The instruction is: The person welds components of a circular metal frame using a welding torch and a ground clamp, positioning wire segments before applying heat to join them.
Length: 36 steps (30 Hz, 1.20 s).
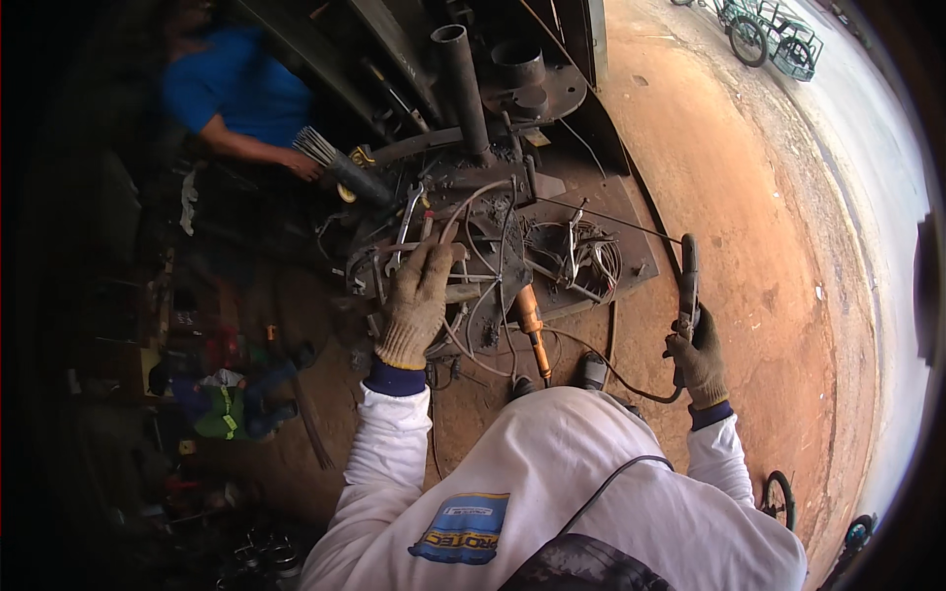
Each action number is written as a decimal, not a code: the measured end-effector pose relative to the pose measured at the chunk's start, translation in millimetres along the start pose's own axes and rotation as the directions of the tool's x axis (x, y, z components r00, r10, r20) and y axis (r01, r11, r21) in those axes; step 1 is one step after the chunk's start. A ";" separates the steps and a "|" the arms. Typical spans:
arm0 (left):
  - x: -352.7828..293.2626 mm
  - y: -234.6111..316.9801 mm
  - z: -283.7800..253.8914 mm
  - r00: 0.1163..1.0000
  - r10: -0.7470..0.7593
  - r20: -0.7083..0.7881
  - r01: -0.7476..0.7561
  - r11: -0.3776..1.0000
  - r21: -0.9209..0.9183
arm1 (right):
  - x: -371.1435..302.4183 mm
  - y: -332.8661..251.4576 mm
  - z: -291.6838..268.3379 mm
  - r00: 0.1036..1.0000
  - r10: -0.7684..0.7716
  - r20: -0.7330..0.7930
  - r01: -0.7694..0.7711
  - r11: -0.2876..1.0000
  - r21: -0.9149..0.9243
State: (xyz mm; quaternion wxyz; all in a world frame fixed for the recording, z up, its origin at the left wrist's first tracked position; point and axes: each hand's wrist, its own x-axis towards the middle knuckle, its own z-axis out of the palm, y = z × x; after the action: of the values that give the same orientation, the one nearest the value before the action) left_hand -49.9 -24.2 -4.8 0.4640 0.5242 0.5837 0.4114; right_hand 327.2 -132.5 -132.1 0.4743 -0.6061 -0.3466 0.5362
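My right hand (701, 365), in a knitted work glove, is closed round a welding electrode holder (689, 271). A thin welding rod (616, 223) runs from its jaw leftward over the metal table (629, 258). My left hand (414, 305), also gloved, rests over the cluttered table with its fingers stretched forward; what lies under the palm is hidden. Beside its fingers are a wrench (407, 219), a wooden handle (465, 293) and looped cables (456, 225). An orange-handled tool (530, 313) lies at the near edge, close to my body.
An upright steel pipe (459, 94) stands at the back beside a round flange (552, 93). Wire coils (594, 258) lie right of centre. A person in a blue shirt (239, 87) reaches toward a dark can of rods (345, 167). A cable (641, 392) hangs near my feet.
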 end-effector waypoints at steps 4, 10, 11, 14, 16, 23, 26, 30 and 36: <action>6.2 -1.2 -3.0 0.999 -0.039 -0.037 0.038 0.999 -0.011 | 0.9 -1.5 -1.5 0.999 -0.026 0.023 0.025 0.999 0.024; 18.6 -34.9 -7.7 0.999 0.013 -0.039 -0.022 0.968 -0.249 | -0.2 15.5 -15.4 0.994 -0.023 0.104 0.002 0.981 0.193; 21.0 -34.1 -7.8 0.998 0.064 -0.026 -0.069 0.941 -0.331 | 1.2 16.4 -18.2 0.995 -0.013 0.103 -0.008 0.981 0.193; 7.4 -46.0 -22.9 0.998 0.030 0.049 -0.001 0.857 -0.514 | -4.0 1.6 5.9 0.996 0.043 0.079 -0.058 0.977 0.207; 12.1 -41.8 -18.6 0.999 0.036 0.019 -0.023 0.890 -0.456 | -8.2 -3.6 6.3 0.998 0.015 0.057 -0.024 0.988 0.153; 20.3 -44.3 -20.0 0.997 0.070 -0.020 -0.073 0.933 -0.354 | -13.8 -15.0 10.9 1.000 -0.019 0.010 0.019 1.000 -0.003; 25.0 -32.7 -22.4 1.000 0.027 -0.015 -0.030 0.958 -0.285 | -12.5 -11.8 13.0 0.998 -0.058 -0.007 0.058 0.997 -0.042; 23.8 -24.6 -19.9 0.999 -0.028 0.040 0.040 0.945 -0.325 | -14.8 -13.2 14.3 0.993 -0.112 0.037 0.116 0.989 -0.097; 26.9 -15.8 -13.8 0.997 -0.076 0.033 0.083 0.894 -0.441 | -21.7 -13.7 16.1 0.996 -0.089 0.017 0.090 0.994 -0.069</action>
State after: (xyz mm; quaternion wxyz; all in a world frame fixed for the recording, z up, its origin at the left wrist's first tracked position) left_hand -67.5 0.8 -19.9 0.5915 0.3841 0.4928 0.5097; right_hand 308.6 -145.2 -111.8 0.4741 -0.6025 -0.3951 0.5061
